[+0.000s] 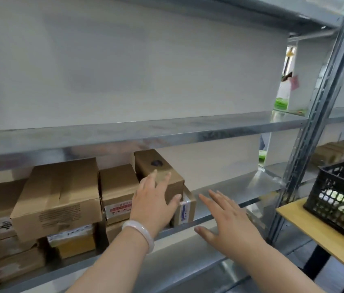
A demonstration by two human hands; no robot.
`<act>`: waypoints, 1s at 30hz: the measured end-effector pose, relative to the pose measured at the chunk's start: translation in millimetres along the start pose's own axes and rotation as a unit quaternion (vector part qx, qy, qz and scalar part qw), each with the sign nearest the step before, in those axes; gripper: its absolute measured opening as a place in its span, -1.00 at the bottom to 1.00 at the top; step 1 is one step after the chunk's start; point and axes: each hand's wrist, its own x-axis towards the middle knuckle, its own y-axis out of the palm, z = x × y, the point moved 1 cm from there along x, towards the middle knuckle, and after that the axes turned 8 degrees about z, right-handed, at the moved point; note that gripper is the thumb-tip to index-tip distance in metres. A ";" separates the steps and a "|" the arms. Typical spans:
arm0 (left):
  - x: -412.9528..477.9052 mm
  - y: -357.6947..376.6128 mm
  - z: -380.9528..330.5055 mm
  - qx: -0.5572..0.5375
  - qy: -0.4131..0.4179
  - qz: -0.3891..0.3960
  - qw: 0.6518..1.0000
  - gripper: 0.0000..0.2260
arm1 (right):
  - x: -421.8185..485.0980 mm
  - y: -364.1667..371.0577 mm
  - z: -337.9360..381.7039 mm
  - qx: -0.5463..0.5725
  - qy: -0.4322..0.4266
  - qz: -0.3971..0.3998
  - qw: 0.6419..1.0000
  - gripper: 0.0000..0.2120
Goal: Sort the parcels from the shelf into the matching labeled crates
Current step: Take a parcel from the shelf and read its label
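Parcel (pixel 158 176): a small brown cardboard box with a dark smudge on top, sitting tilted on the metal shelf (pixel 236 187) atop a labelled box (pixel 185 210), at the right end of the stacked cartons (pixel 59 195); it looks stiff and probably light, best held by its 2 opposite sides. The left hand (pixel 152 201) rests on it, fingers (pixel 162 182) spread over the top and thumb on the near corner, not yet closed; the right hand (pixel 228 220) hovers open just beside it, holding nothing. The black plastic crate (pixel 336 195) on the table (pixel 314 225) shows pale contents through its lattice, too blurred to identify.
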 end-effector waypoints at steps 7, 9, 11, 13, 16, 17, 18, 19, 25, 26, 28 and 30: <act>60.2 9.7 13.5 -0.076 -0.081 0.033 0.993 -0.40 | 110.1 -9.5 -3.4 0.209 -0.016 0.007 0.978 -0.41; 66.7 14.4 16.1 -0.089 -0.118 0.058 0.987 -0.40 | 139.3 -4.1 0.8 0.283 -0.008 0.019 0.959 -0.44; 70.6 18.8 16.3 -0.094 -0.148 0.083 0.981 -0.39 | 162.4 3.3 3.9 0.328 0.011 0.049 0.943 -0.42; 73.0 22.2 13.6 -0.111 -0.165 0.094 0.976 -0.39 | 173.7 13.7 4.5 0.368 0.023 0.090 0.925 -0.44; 71.9 25.3 6.5 -0.164 -0.189 0.062 0.966 -0.40 | 168.9 25.8 0.3 0.450 0.001 0.101 0.887 -0.55; 70.2 26.2 3.8 -0.187 -0.202 0.046 0.960 -0.40 | 163.7 27.4 -2.1 0.475 -0.011 0.089 0.876 -0.56; 67.6 27.2 0.3 -0.209 -0.214 0.033 0.954 -0.39 | 157.4 28.6 -4.8 0.491 -0.023 0.077 0.867 -0.57; 64.5 28.5 -3.8 -0.225 -0.223 0.022 0.948 -0.37 | 149.6 28.7 -7.4 0.502 -0.038 0.066 0.862 -0.57; 40.1 41.2 -42.5 -0.277 -0.270 0.001 0.922 -0.13 | 91.1 34.1 -27.4 0.392 -0.142 -0.015 0.909 -0.45; 34.4 43.8 -49.7 -0.297 -0.278 -0.007 0.913 -0.10 | 82.6 36.0 -32.4 0.355 -0.147 -0.019 0.923 -0.44; 20.5 47.8 -62.4 -0.318 -0.284 -0.034 0.904 -0.11 | 67.2 36.5 -45.2 0.326 -0.166 -0.016 0.930 -0.46; 3.0 49.6 -72.8 -0.330 -0.281 -0.057 0.899 -0.17 | 56.3 31.7 -59.6 0.370 -0.204 -0.005 0.906 -0.63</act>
